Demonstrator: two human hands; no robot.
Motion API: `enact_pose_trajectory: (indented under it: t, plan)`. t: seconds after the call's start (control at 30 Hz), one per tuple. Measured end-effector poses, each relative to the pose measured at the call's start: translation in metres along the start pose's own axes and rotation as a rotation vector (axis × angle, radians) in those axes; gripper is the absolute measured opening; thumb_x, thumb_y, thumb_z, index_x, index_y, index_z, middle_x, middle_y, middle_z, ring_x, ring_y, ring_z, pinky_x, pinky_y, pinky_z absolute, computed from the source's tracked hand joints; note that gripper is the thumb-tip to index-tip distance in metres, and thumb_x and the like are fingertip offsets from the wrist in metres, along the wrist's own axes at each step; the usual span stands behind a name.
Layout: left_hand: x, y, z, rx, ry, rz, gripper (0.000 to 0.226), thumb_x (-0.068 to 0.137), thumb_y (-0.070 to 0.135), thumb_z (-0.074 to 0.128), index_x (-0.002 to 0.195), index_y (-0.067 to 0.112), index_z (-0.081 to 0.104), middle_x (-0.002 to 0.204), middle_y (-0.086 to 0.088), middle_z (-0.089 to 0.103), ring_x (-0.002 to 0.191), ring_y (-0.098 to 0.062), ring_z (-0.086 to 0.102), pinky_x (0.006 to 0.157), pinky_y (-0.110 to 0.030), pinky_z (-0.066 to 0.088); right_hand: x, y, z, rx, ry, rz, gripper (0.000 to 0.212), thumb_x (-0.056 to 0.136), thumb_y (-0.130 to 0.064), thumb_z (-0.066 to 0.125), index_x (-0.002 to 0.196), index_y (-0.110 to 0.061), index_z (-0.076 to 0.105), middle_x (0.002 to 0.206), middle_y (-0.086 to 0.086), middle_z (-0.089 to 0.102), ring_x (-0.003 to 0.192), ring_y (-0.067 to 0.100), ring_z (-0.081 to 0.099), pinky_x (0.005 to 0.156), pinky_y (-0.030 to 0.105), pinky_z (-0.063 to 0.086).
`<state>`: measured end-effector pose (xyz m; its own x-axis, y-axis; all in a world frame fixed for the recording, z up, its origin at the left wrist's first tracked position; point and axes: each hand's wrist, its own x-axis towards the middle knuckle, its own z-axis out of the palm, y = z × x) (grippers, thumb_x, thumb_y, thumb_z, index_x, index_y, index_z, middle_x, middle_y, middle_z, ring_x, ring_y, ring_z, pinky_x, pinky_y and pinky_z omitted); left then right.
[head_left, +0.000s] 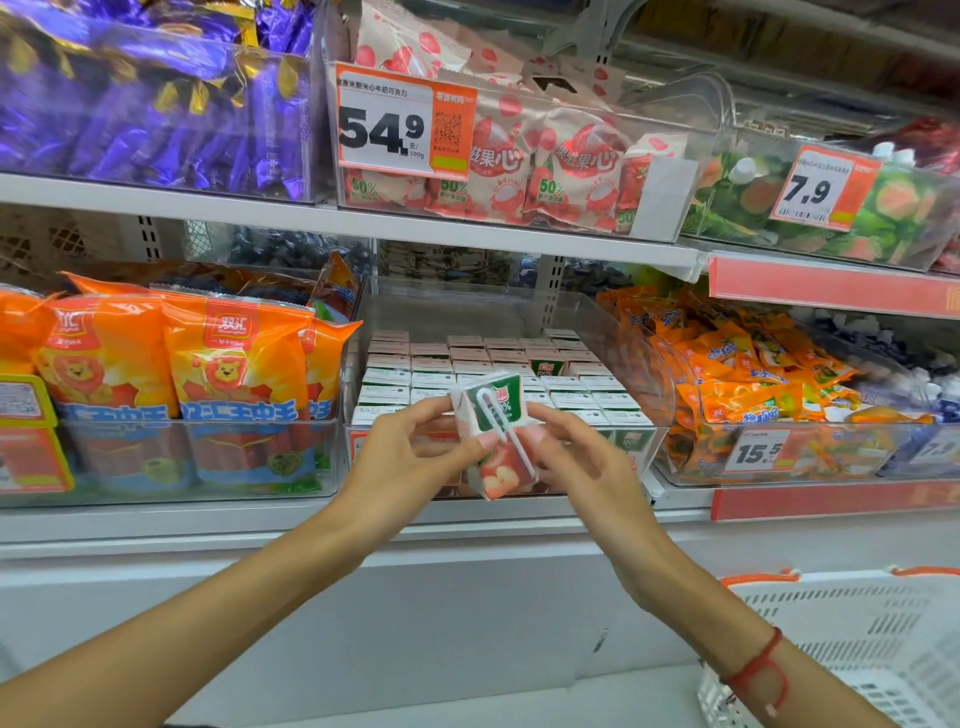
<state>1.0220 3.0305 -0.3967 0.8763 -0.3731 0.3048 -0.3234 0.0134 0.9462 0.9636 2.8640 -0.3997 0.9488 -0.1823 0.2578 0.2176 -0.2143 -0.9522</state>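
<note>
A small juice carton, green on top and red with fruit below, with a white straw stuck on its face, is held up in front of the middle shelf. My left hand grips its left side with thumb and fingers. My right hand pinches its right edge by the straw. Behind it a clear bin holds several rows of the same cartons, seen from their tops.
Orange sausage packs fill the bin at left, orange snack bags the bin at right. The upper shelf carries purple candy, lychee jelly bags and price tags. A white shopping basket stands at lower right.
</note>
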Motion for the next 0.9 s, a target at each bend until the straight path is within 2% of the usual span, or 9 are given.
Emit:
enact_pose_trajectory:
  t: [0.1, 0.23, 0.3, 0.43, 0.53, 0.6, 0.7, 0.8, 0.9]
  plan:
    - [-0.004, 0.001, -0.003, 0.197, -0.047, 0.170, 0.038, 0.080, 0.027, 0.075, 0.112, 0.041, 0.059, 0.109, 0.025, 0.067, 0.100, 0.009, 0.062, 0.072, -0.005, 0.048, 0.002, -0.001, -0.004, 0.142, 0.029, 0.040, 0.046, 0.072, -0.057, 0.061, 0.103, -0.023, 0.070, 0.104, -0.005, 0.073, 0.101, 0.008, 0.068, 0.088, 0.022, 0.055]
    - [-0.006, -0.005, -0.002, 0.469, 0.037, 0.350, 0.043, 0.080, 0.020, 0.078, 0.112, 0.042, 0.059, 0.111, 0.028, 0.062, 0.111, 0.006, 0.055, 0.086, -0.006, 0.044, 0.001, 0.000, -0.005, 0.108, 0.097, 0.026, 0.055, 0.067, -0.058, 0.065, 0.093, -0.009, 0.065, 0.089, 0.000, 0.072, 0.094, 0.017, 0.067, 0.091, 0.031, 0.054]
    - [-0.006, -0.007, -0.001, 0.500, 0.069, 0.376, 0.051, 0.080, 0.015, 0.078, 0.110, 0.049, 0.055, 0.110, 0.033, 0.059, 0.113, 0.007, 0.052, 0.088, -0.005, 0.043, 0.000, 0.002, -0.006, 0.102, 0.105, 0.001, 0.052, 0.068, -0.057, 0.066, 0.092, -0.011, 0.064, 0.081, -0.007, 0.070, 0.088, 0.011, 0.068, 0.088, 0.028, 0.055]
    - [-0.006, -0.008, 0.001, 0.503, 0.068, 0.409, 0.058, 0.080, 0.012, 0.076, 0.108, 0.055, 0.049, 0.109, 0.038, 0.054, 0.112, 0.016, 0.046, 0.087, -0.002, 0.040, 0.001, 0.005, -0.007, 0.103, 0.122, -0.038, 0.045, 0.071, -0.055, 0.065, 0.090, -0.014, 0.064, 0.081, -0.013, 0.071, 0.086, 0.004, 0.069, 0.081, 0.018, 0.055]
    - [-0.007, -0.008, 0.005, 0.456, 0.038, 0.388, 0.054, 0.084, 0.015, 0.074, 0.113, 0.052, 0.048, 0.115, 0.033, 0.055, 0.115, 0.009, 0.048, 0.091, -0.006, 0.041, 0.002, 0.007, -0.007, 0.082, 0.141, -0.023, 0.041, 0.075, -0.057, 0.060, 0.090, -0.020, 0.067, 0.089, -0.012, 0.073, 0.092, 0.005, 0.069, 0.084, 0.021, 0.054]
    - [-0.008, -0.008, 0.007, 0.375, 0.012, 0.327, 0.051, 0.085, 0.021, 0.073, 0.119, 0.050, 0.049, 0.118, 0.031, 0.058, 0.115, 0.007, 0.052, 0.092, -0.009, 0.044, 0.003, 0.007, -0.007, 0.101, 0.145, -0.027, 0.032, 0.086, -0.052, 0.054, 0.089, -0.024, 0.069, 0.090, -0.011, 0.074, 0.089, 0.005, 0.070, 0.076, 0.018, 0.055]
    - [-0.008, -0.004, 0.010, 0.075, 0.006, 0.164, 0.052, 0.080, 0.035, 0.070, 0.124, 0.050, 0.047, 0.110, 0.022, 0.067, 0.102, 0.005, 0.063, 0.079, -0.010, 0.051, 0.002, 0.006, -0.006, 0.065, 0.149, -0.094, 0.023, 0.095, -0.038, 0.051, 0.093, -0.024, 0.068, 0.089, -0.012, 0.074, 0.083, 0.006, 0.071, 0.066, 0.014, 0.053]
    - [-0.002, -0.002, 0.010, -0.175, 0.041, 0.000, 0.057, 0.082, 0.034, 0.068, 0.131, 0.049, 0.043, 0.105, 0.007, 0.072, 0.093, -0.006, 0.071, 0.072, -0.018, 0.057, -0.002, 0.008, -0.002, -0.098, 0.047, -0.213, 0.027, 0.091, -0.039, 0.056, 0.117, -0.032, 0.063, 0.109, -0.021, 0.068, 0.099, 0.005, 0.067, 0.075, 0.021, 0.055]
    - [0.003, 0.001, 0.003, -0.327, 0.087, -0.113, 0.045, 0.090, 0.028, 0.064, 0.129, 0.040, 0.046, 0.098, 0.001, 0.076, 0.089, -0.014, 0.074, 0.069, -0.021, 0.059, -0.005, 0.011, 0.002, -0.211, -0.068, -0.254, 0.042, 0.093, -0.041, 0.053, 0.135, -0.041, 0.050, 0.124, -0.028, 0.059, 0.110, 0.001, 0.061, 0.086, 0.020, 0.053]
